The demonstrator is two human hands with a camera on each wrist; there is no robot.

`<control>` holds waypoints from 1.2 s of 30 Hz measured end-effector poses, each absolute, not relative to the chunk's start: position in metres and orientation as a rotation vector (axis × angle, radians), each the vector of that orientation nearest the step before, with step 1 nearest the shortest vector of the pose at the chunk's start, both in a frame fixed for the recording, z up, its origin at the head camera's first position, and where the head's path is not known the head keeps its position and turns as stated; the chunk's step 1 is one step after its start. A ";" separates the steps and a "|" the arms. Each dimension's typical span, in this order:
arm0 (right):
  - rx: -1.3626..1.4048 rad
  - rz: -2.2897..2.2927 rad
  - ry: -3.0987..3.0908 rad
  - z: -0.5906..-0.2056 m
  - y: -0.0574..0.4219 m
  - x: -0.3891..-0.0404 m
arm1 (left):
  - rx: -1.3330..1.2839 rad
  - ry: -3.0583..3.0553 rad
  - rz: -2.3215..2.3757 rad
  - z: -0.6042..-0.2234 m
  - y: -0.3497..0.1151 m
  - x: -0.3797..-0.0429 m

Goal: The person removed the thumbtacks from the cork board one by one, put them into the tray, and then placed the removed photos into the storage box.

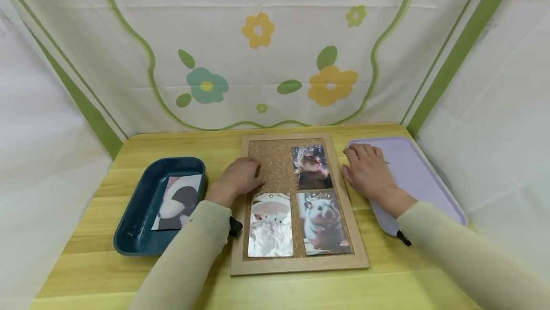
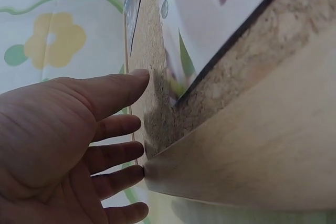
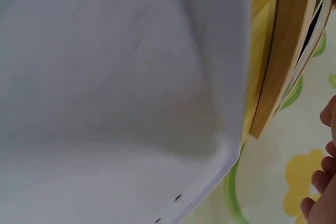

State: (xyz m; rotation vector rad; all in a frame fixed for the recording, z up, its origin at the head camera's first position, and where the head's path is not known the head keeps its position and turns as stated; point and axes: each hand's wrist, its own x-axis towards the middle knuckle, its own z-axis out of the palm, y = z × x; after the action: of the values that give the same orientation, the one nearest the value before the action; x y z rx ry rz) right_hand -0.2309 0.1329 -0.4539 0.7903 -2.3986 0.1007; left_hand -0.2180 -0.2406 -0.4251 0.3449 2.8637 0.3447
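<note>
Wood borders the rectangular cork board (image 1: pixel 272 162) lying on the yellow wood-grain table (image 1: pixel 309 293) in front of you, between your two hands. Your left hand (image 1: pixel 242 176) is at the board's left side, thumb stretched out toward the bare upper-left cork and fingers apart, pinching nothing; you cannot tell for sure from these angles whether a fingertip touches the frame. Three prints lie on the cork: a glossy pale pink rectangular print (image 1: pixel 270 229) at lower left, with a small round clear pin (image 2: pixel 165 9) near its top edge, a grey-and-white hamster print with a crown (image 1: pixel 322 226) at lower right, and a dark brown-and-pink animal print (image 1: pixel 312 169) at upper right. Your right hand (image 1: pixel 367 169) is over the near-left part of the flat lavender tray (image 1: pixel 414 171), right of the board, its fingers loosely bent and gripping nothing that shows. Two tiny dark marks sit by the tray's rim in the right wrist view, too blurred to name. To your left, a deep teal rectangular bin (image 1: pixel 129 231) holds a white-and-dark rectangular print (image 1: pixel 178 205).
</note>
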 end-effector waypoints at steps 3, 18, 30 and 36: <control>0.782 0.122 -2.485 -0.453 0.122 -0.223 | 0.354 2.886 0.348 -0.425 -0.239 -0.220; 0.701 0.178 -2.758 -0.457 0.090 -0.202 | 0.361 2.911 0.499 -0.424 -0.230 -0.233; 0.617 0.196 -2.865 -0.465 0.087 -0.201 | 0.160 2.889 0.967 -0.423 -0.215 -0.253; 0.608 0.214 -2.904 -0.466 0.087 -0.201 | 0.078 2.842 1.142 -0.423 -0.205 -0.265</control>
State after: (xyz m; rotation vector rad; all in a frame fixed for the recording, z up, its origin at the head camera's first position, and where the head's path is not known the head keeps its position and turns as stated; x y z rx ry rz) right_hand -0.2008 0.0866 -0.4659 0.6081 -2.9036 0.2136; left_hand -0.2648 -0.2051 -0.4232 0.0783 2.8420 1.1423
